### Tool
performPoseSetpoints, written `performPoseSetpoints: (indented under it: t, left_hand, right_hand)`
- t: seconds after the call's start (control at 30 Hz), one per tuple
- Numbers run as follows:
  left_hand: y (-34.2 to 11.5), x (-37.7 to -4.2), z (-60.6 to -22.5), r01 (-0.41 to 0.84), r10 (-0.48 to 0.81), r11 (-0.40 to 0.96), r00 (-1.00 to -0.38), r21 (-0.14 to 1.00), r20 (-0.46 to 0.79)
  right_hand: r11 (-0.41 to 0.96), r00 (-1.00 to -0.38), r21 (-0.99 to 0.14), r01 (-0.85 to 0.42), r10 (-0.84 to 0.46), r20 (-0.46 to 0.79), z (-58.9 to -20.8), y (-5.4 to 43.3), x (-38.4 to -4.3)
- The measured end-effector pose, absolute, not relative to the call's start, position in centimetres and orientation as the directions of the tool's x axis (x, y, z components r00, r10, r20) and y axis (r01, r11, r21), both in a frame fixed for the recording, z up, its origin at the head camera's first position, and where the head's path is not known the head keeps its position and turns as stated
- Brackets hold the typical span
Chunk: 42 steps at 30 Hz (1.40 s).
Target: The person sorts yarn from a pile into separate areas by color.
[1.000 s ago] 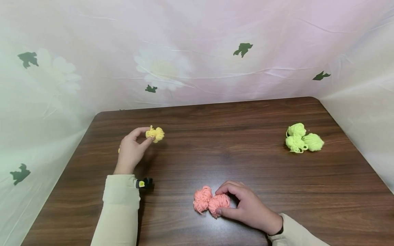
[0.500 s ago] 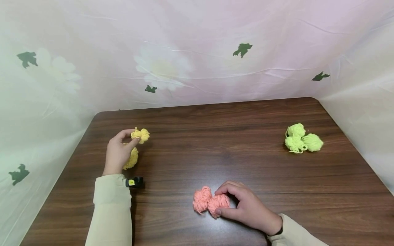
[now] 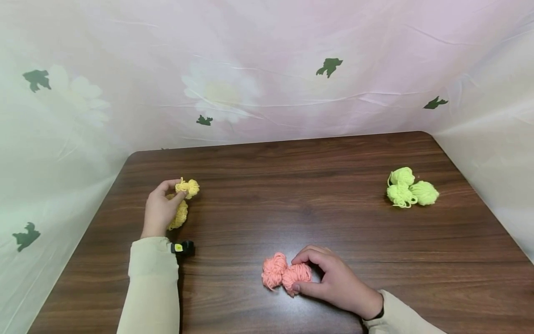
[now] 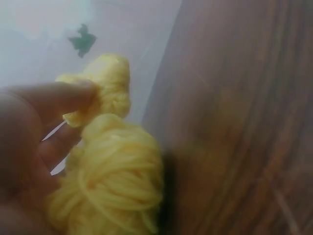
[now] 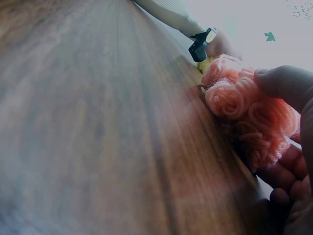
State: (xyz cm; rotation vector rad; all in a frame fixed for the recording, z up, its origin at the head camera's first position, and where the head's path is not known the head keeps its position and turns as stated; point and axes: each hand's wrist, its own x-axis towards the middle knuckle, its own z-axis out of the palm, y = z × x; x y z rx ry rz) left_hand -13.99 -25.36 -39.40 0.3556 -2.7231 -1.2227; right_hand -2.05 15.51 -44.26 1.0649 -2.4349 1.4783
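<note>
At the table's left side my left hand (image 3: pixel 160 211) pinches a small yellow yarn ball (image 3: pixel 189 188) between thumb and fingers. A larger yellow yarn ball (image 3: pixel 179 215) sits just below it, partly hidden by the hand; in the left wrist view this larger yarn ball (image 4: pixel 117 181) fills the foreground. Near the front middle, my right hand (image 3: pixel 333 283) grips a coral-pink yarn ball (image 3: pixel 298 277) with the thumb on the near side and fingers on the far side. Another pink yarn ball (image 3: pixel 273 271) lies against its left side.
Several lime-green yarn balls (image 3: pixel 410 188) lie clustered at the right rear of the dark wooden table (image 3: pixel 300 185). A pale floral cloth (image 3: pixel 267 69) hangs behind the table and along its sides. A black wrist device (image 3: pixel 183 248) sits at the left cuff.
My left hand has moved left with the small yellow yarn ball, then slightly lowered it beside the larger one, which has come into view. My right hand has stayed on the pink yarn ball.
</note>
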Motion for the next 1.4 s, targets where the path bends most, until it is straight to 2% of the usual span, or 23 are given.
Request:
performPoseSetpoints:
  t: [0.77, 1.4]
  left_hand:
    - [-25.4, -14.08, -39.95, -0.206, -0.287, 0.718, -0.958, 0.664, 0.013]
    - [-26.09, -14.03, -40.06, -0.237, -0.285, 0.699, -0.958, 0.675, -0.042]
  right_hand:
    - [0.278, -0.752, -0.749, -0.602, -0.514, 0.413, -43.97, 15.51, -2.03]
    - [0.271, -0.752, -0.755, -0.597, -0.515, 0.41, -44.03, 15.47, -2.06]
